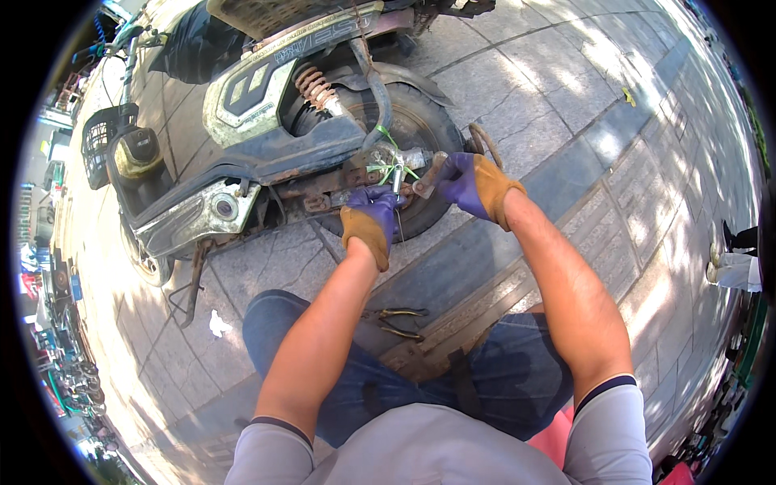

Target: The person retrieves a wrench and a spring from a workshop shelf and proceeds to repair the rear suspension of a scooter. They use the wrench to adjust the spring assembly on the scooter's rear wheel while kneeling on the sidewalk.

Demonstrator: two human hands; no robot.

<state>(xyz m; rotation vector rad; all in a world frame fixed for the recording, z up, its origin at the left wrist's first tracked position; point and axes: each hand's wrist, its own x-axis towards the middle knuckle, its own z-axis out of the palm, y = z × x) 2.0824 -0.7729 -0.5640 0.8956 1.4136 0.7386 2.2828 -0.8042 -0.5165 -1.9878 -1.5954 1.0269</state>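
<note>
An old electric scooter [303,149] lies tilted on its side before me, its rear wheel [440,121] facing me. Both my hands wear purple gloves with brown cuffs and work at the wheel's hub. The closed fingers of my left hand [372,220] are at the lower end of a short silver rod-like piece [398,178]; its exact kind is unclear. Green ties [391,168] are knotted around the hub parts beside it. My right hand [475,187] pinches a rusty flat metal arm [427,179] at the hub's right side. The fingertips are partly hidden.
Pliers with yellow-and-black handles [404,312] lie on the paving between my knees. A rusty kickstand [194,287] sticks out from the scooter, near a white scrap [219,325]. The orange shock spring [315,87] is above the wheel. Another person's foot [714,263] shows far right.
</note>
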